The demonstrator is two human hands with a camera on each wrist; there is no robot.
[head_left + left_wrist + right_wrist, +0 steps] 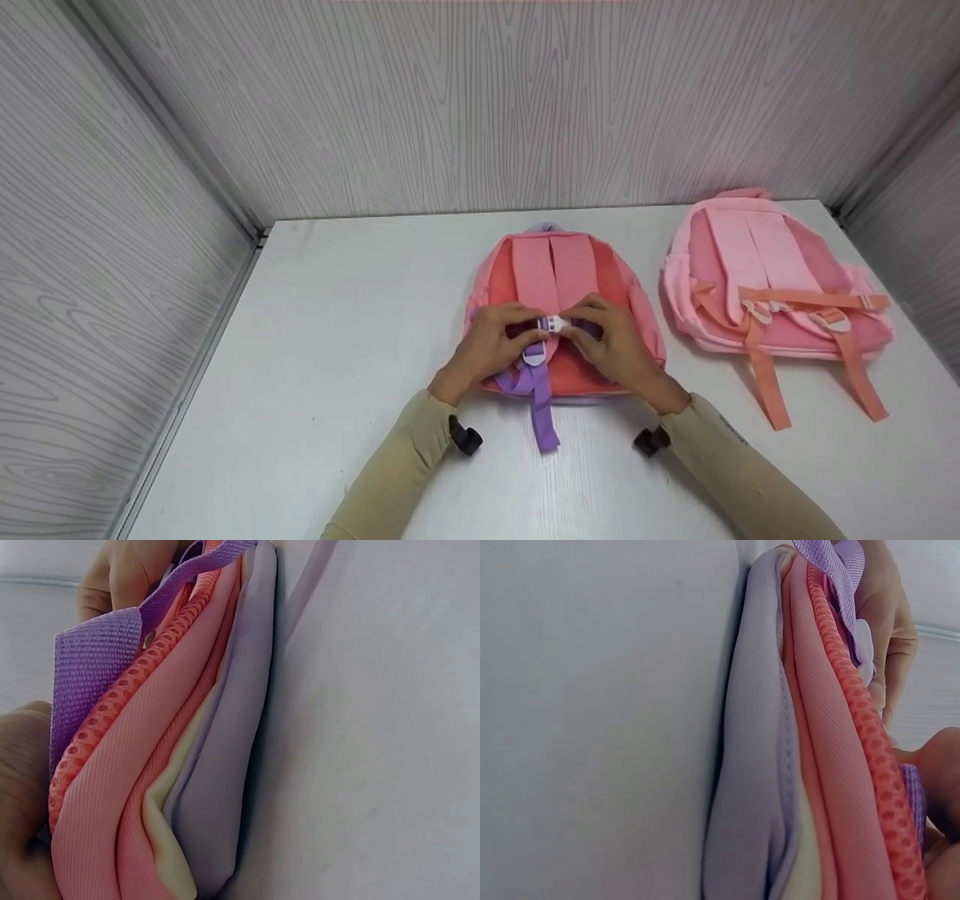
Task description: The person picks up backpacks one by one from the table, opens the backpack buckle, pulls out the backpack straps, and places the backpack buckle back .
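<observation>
A coral-pink backpack [534, 262] lies with its shoulder straps facing up. Over its middle, a small white buckle [553, 324] on purple webbing sits between both hands' fingertips. My left hand [486, 341] pinches the buckle's left end, and my right hand [616, 349] pinches its right end. Just below the left fingers is a white strap adjuster [534, 355], from which a loose purple strap [543, 409] hangs past the bag's lower edge. In the left wrist view, purple webbing [97, 675] rises over the bag's coral mesh edge [97, 727]. Fingers hide part of the buckle.
To the right lies a second, lighter pink backpack [757, 247] with orange straps [765, 382] trailing toward the front. Both bags rest on a white table [337, 337]. Wood-grain panels [450, 105] stand behind it and at both sides.
</observation>
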